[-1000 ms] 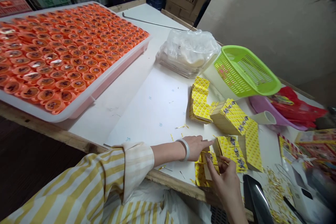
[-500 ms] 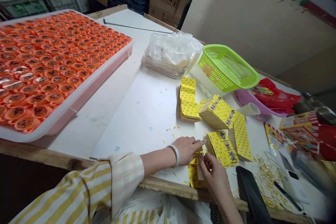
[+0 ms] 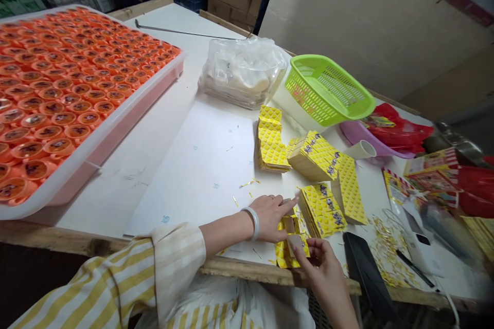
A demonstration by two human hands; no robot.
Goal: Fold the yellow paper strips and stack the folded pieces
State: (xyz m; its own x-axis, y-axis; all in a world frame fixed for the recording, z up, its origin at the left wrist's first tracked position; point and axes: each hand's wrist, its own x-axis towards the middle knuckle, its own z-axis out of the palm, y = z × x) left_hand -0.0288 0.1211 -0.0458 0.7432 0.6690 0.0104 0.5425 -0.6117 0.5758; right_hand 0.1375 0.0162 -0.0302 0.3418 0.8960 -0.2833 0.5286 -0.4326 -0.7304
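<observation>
My left hand (image 3: 268, 217), with a pale bangle at the wrist, lies palm down at the table's front edge. Its index finger is stretched out over several loose yellow patterned cards (image 3: 284, 257), and its fingertips touch them. Between the thumb and fingers of my right hand (image 3: 319, 263) is a small yellow card (image 3: 296, 242), its grey back partly showing. Just beyond both hands sits a stack of yellow cards (image 3: 321, 208) with dark writing. Behind it are a larger card stack (image 3: 314, 162) and another stack (image 3: 270, 144). My palms hide part of the loose cards.
On the left stands a white tray (image 3: 141, 96) of orange cups. A clear plastic bag (image 3: 243, 74), a green basket (image 3: 328, 90) and a purple basin (image 3: 349, 133) are at the back. A black phone (image 3: 365, 267) and yellow scraps (image 3: 386, 252) lie right.
My right hand has moved slightly down and away from the left one, and the grey back of its small card now shows. The left hand stays over the cards; the view has shifted a little.
</observation>
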